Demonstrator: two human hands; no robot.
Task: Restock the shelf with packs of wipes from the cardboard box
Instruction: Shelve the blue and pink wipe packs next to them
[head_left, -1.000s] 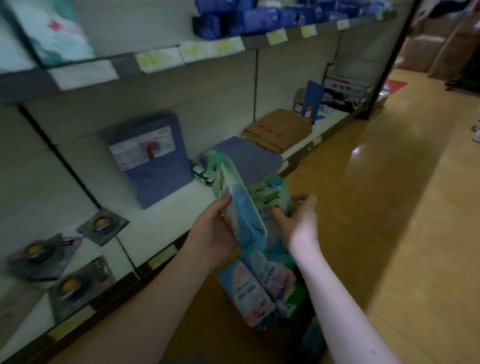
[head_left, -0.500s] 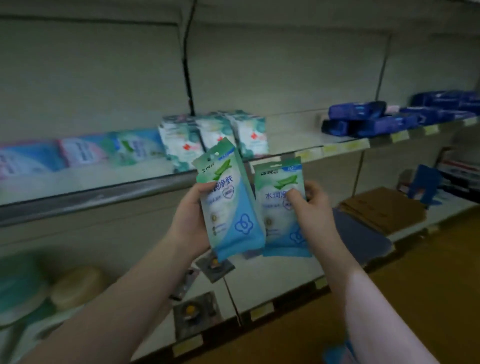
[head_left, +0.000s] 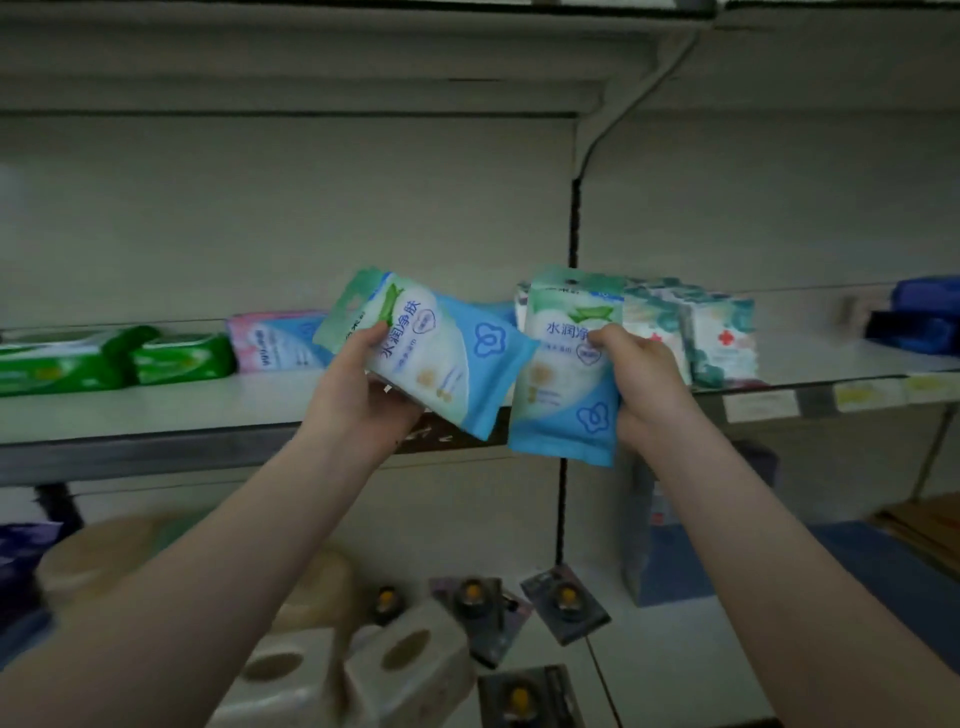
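My left hand (head_left: 358, 400) grips a blue and green pack of wipes (head_left: 441, 353), tilted to the right, in front of the middle shelf (head_left: 156, 410). My right hand (head_left: 644, 384) holds a second, matching pack of wipes (head_left: 563, 374) upright beside it. Both packs hover just at the shelf's front edge, their corners nearly touching. Behind them on the shelf lie a pink and blue pack (head_left: 275, 343) and white packs with red crosses (head_left: 722, 338). The cardboard box is out of view.
Green packs (head_left: 104, 358) lie at the shelf's left and dark blue packs (head_left: 919, 317) at its right. The lower shelf carries carded items with yellow centres (head_left: 563, 603), pale blocks with holes (head_left: 363, 670) and a blue package (head_left: 670, 545). Price labels (head_left: 758, 405) line the shelf edge.
Both hands have lifted the two packs from low near the floor up to the middle shelf. The view has tilted up, and the left pack has tipped to the right.
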